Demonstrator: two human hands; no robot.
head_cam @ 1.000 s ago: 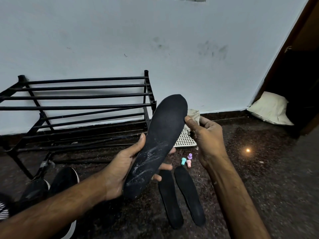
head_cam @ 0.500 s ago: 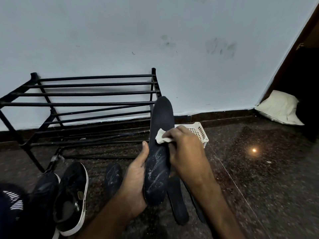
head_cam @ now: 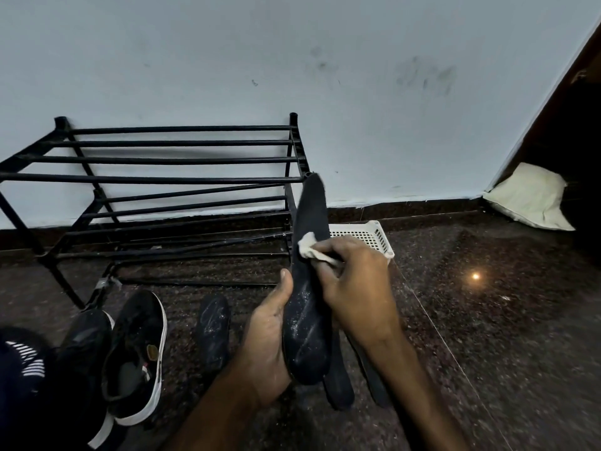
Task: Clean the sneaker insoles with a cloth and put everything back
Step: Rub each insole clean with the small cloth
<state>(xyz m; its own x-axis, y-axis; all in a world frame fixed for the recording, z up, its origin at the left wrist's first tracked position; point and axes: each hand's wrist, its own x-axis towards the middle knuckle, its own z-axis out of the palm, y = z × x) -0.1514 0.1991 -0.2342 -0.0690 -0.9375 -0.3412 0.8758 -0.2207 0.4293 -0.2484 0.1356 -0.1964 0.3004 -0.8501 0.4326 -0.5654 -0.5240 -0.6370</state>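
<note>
The right hand (head_cam: 357, 288) curls its fingers round a pale cloth (head_cam: 309, 247) and presses it to the middle of a black insole (head_cam: 307, 320). The left hand (head_cam: 266, 346) grips the insole's heel end, thumb along its left edge, toe pointing up. Two more insoles (head_cam: 338, 385) lie on the floor below. A fourth insole (head_cam: 213, 330) lies to the left, beside black sneakers (head_cam: 136, 353) at the rack's (head_cam: 162, 179) front foot.

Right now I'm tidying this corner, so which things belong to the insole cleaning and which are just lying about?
In the job: the insole gripped in the left hand, the cloth pinched in the right hand, the other insoles on the floor, the sneakers.
Lying about: the shoe rack, the white basket, the pillow.
</note>
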